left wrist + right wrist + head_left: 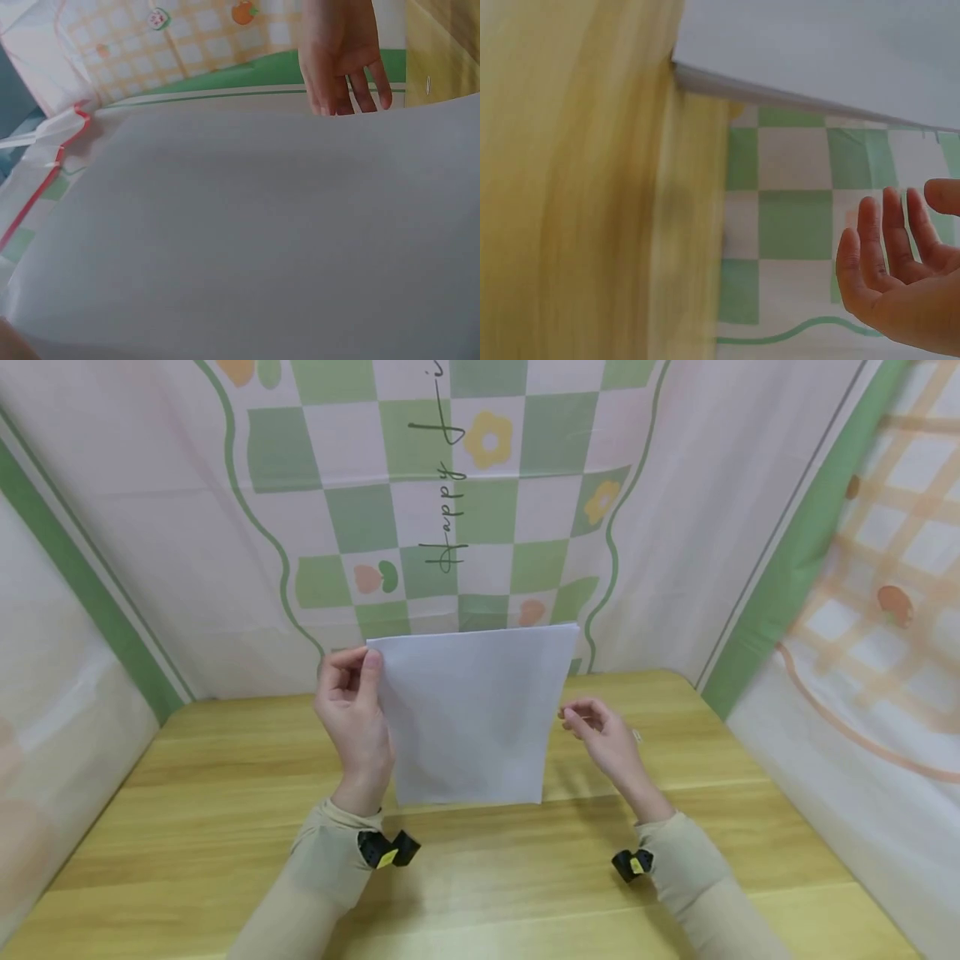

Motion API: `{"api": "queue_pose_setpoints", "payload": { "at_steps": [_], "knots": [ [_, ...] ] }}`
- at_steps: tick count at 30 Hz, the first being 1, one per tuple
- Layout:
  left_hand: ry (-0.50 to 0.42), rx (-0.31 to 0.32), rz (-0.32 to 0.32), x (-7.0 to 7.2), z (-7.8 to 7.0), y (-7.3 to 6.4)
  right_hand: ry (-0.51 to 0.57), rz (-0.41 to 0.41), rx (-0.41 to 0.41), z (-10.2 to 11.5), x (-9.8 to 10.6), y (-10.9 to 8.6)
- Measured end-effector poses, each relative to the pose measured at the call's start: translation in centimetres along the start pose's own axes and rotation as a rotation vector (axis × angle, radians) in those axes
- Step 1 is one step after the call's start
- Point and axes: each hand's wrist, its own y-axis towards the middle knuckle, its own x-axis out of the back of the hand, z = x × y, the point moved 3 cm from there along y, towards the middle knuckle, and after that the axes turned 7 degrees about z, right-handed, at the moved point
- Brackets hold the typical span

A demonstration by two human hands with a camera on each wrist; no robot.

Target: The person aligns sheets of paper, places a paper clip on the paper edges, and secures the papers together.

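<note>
Holding seems underway: white rectangular paper [472, 718] is pinched by the left hand [356, 714] before the yellow wooden surface's far edge [645, 691]; the empty right hand [611, 745] seems needed opposite.

Plain white paper [472, 718], perhaps bluish, yellow wood-grained table [510, 885], green-and-white chequered backdrop [360, 518], beige sleeves [322, 864].

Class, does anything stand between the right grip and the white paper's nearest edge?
Nothing visible does. The right wrist view shows a gap between the right grip and the white paper, with only patterned cloth behind it. The small item on the table lies on the grip's other side, away from the paper.
</note>
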Motion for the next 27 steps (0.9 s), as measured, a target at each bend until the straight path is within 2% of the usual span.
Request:
{"api": "queue_pose_setpoints", "payload": {
  "at_steps": [4, 13, 21, 27],
  "knots": [
    [-0.005, -0.007, -0.009, 0.0, 0.1, 0.0, -0.131, 0.006, 0.002, -1.2, 0.1, 0.3],
    [-0.017, -0.019, -0.010, -0.1, 0.2, -0.1, -0.341, 0.030, -0.007, -3.7, 0.8, 0.9],
    [-0.007, -0.022, -0.005, -0.1, 0.1, -0.2, -0.457, 0.110, -0.064, -4.6, 1.9, 1.3],
    [-0.006, -0.028, 0.007, -0.1, 0.0, -0.2, -0.504, 0.150, -0.114, -5.4, 2.6, 1.5]
  ]
}}
